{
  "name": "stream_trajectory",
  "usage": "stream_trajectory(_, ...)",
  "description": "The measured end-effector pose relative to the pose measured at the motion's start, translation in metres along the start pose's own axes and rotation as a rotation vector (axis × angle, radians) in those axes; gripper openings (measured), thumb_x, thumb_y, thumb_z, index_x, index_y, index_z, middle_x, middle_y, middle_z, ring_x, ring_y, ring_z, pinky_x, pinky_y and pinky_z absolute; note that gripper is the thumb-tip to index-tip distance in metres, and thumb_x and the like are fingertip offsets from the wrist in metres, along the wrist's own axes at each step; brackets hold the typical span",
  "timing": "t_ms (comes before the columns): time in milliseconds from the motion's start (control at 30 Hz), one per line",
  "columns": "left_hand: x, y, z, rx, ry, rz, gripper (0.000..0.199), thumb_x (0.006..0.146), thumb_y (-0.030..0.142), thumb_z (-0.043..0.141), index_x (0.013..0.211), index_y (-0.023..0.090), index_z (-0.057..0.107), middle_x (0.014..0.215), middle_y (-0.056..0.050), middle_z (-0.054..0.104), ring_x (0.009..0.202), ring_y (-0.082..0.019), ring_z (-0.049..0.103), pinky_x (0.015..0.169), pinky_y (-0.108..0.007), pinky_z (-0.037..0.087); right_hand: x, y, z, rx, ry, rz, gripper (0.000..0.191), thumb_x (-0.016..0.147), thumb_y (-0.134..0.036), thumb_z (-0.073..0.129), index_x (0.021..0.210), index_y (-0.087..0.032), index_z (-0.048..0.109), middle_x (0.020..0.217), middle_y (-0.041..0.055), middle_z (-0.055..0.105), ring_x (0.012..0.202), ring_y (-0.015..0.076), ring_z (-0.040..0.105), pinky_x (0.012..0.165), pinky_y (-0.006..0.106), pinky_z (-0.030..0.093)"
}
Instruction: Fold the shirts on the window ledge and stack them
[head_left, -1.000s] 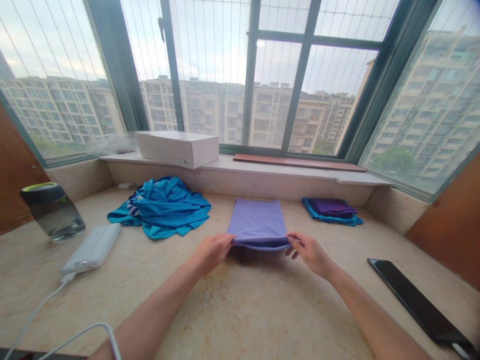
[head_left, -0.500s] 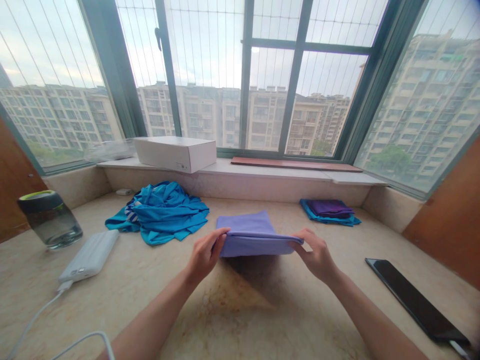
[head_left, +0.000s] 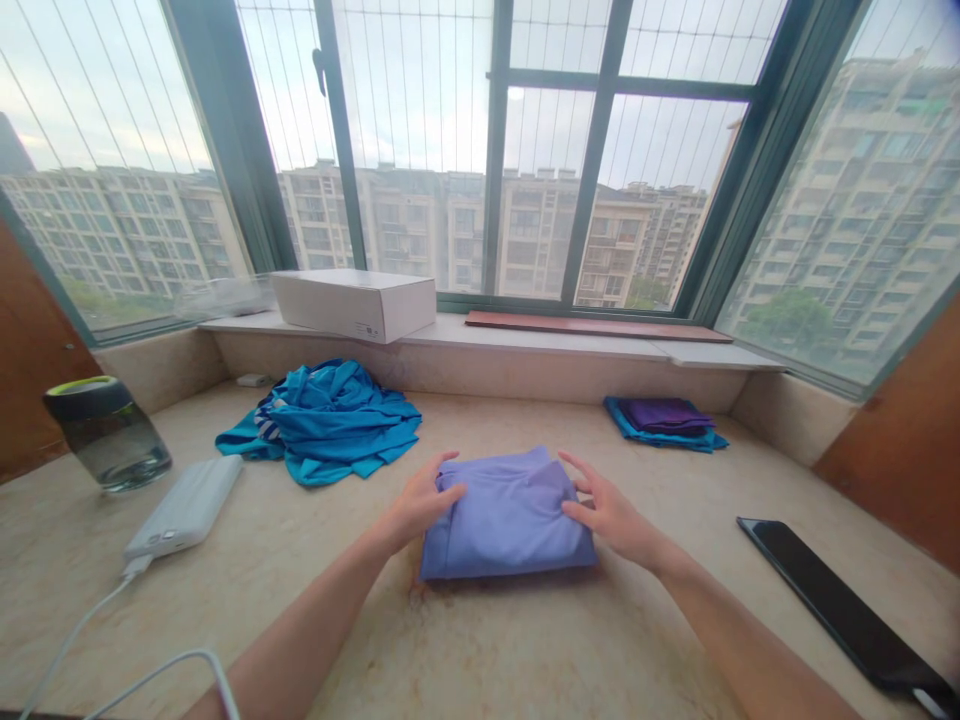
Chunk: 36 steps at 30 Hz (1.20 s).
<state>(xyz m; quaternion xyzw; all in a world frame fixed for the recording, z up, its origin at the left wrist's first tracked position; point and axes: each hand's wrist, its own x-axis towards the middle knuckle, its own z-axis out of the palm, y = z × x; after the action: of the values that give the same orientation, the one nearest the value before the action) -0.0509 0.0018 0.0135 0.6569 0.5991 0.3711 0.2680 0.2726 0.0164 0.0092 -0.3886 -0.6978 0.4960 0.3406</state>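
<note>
One folded lavender cloth (head_left: 514, 525) lay on the surface (head_left: 525, 645); our left hand (head_left: 424, 500) and right hand (head_left: 615, 515), fingers spread, touched its sides.

Facing you: lavender bundle (head_left: 514, 530), matt creased cloth; blue heap (head_left: 349, 425), smooth crumpled cloth; power bank (head_left: 184, 508), pale plastic; black device (head_left: 832, 612), glossy; countertop (head_left: 487, 645), mottled, stone-like.

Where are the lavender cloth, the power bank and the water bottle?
Lavender cloth (head_left: 510, 525): head view, middle of its folded, near-facing surface.
Power bank (head_left: 187, 500): head view, middle of its white upper face.
Water bottle (head_left: 111, 440): head view, its clear body, below the dark lid.
</note>
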Motion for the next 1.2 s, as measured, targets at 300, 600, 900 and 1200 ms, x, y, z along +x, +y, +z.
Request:
stream_trajectory(300, 0.018, -0.013, 0.002, -0.009, 0.193, -0.07, 0.041, 0.089, 0.03, 0.055, 0.128, 0.018, 0.055, 0.136, -0.014, 0.06, 0.126, -0.028, 0.057, 0.11, -0.045, 0.042, 0.038, 0.014, 0.011, -0.098, 0.254, 0.03, 0.084, 0.088, -0.051, 0.061, 0.156, -0.018, 0.025, 0.135, 0.0191, 0.058, 0.097, 0.0248, 0.071, 0.084, 0.041, 0.058)
stream_trajectory(600, 0.02, -0.012, 0.001, -0.061, 0.127, 0.186, 0.054, 0.088, 0.028, 0.059, 0.141, 0.024, 0.049, 0.143, -0.008, 0.057, 0.131, -0.025, 0.054, 0.112, -0.041, 0.042, 0.026, 0.021, 0.017, -0.5, 0.189, -0.174, 0.034, 0.093, -0.025, 0.052, 0.12, -0.019, 0.072, 0.148, 0.0124, 0.051, 0.136, 0.0269, 0.05, 0.115, 0.045, 0.039)
stream_trajectory(900, 0.021, -0.023, 0.015, 0.359, 0.027, 0.382, 0.037, 0.096, 0.03, 0.05, 0.129, 0.021, 0.065, 0.156, -0.012, 0.043, 0.144, -0.03, 0.04, 0.121, -0.051, 0.028, 0.011, 0.017, 0.035, -1.035, 0.375, -0.266, 0.039, 0.091, -0.012, 0.051, 0.124, -0.015, 0.071, 0.152, 0.0191, 0.046, 0.132, 0.0345, 0.051, 0.11, 0.053, 0.041)
stream_trajectory(1200, 0.001, 0.004, 0.01, 0.521, -0.14, 0.451, 0.039, 0.101, 0.039, 0.044, 0.126, 0.021, 0.068, 0.129, -0.011, 0.069, 0.121, -0.028, 0.062, 0.109, -0.046, 0.044, 0.018, 0.007, 0.02, -1.227, 0.22, -0.245, 0.036, 0.1, -0.017, 0.048, 0.131, -0.022, 0.066, 0.142, 0.0145, 0.059, 0.132, 0.0346, 0.053, 0.112, 0.062, 0.032)
